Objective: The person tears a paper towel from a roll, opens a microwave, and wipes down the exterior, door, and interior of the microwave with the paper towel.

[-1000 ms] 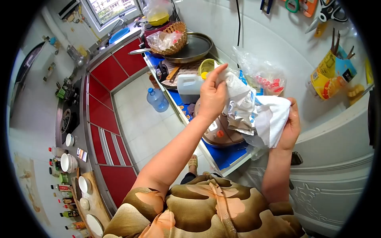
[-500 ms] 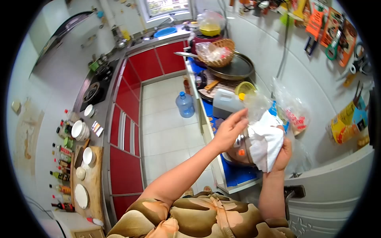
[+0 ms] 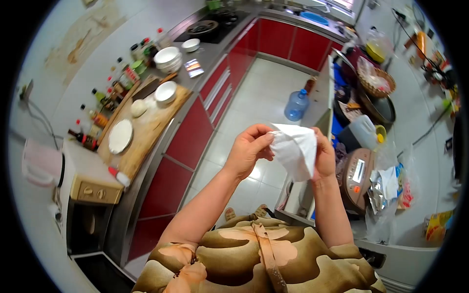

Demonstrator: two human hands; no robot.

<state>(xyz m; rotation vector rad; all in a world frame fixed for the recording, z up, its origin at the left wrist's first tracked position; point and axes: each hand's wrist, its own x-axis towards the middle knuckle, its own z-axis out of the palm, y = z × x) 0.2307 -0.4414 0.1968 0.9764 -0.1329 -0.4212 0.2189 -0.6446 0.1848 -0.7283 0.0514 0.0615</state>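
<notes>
A white paper towel [image 3: 294, 152] hangs between my two hands above the floor, its lower corner pointing down. Thumb and fingers of my left hand [image 3: 248, 150] pinch it at the upper left edge. Along its right side, my right hand [image 3: 324, 155] grips it, with the fingers partly hidden behind the sheet. To the right of that hand stands a brown rice cooker [image 3: 352, 180], apart from it. An opened silver-and-white packet [image 3: 383, 189] lies beside the cooker.
A wooden board [image 3: 161, 128] on the left counter carries a dough ball [image 3: 138, 108], a white plate [image 3: 120, 136], a bowl [image 3: 166, 91] and a cleaver [image 3: 145, 89]. Bottles line the wall. A blue water jug [image 3: 296, 105] stands on the floor; a grey jug [image 3: 360, 132] sits right.
My view has swung left toward the counter. Both hands have moved away from the cooker with the paper towel, and my left hand, free before, now pinches its edge.
</notes>
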